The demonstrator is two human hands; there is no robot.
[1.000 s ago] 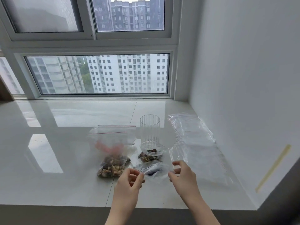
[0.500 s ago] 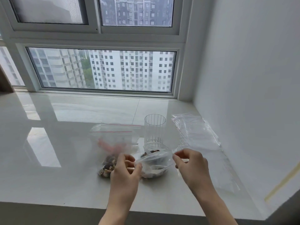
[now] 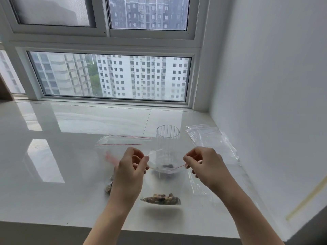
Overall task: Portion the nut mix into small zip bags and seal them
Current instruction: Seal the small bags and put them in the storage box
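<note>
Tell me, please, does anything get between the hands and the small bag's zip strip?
Nothing visible does: the left hand and right hand already pinch the two ends of the small zip bag, held above the counter.

A big window (image 3: 109,76) with a white frame shows tall white buildings and some green trees outside. Below it runs a shiny white ledge (image 3: 62,121), bright with daylight. A plain white wall (image 3: 274,85) stands on the right.

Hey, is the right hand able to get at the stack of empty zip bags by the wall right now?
Probably not at once: the right hand pinches one top corner of the small filled bag, the left hand the other. The empty bags lie unobstructed just beyond it.
</note>
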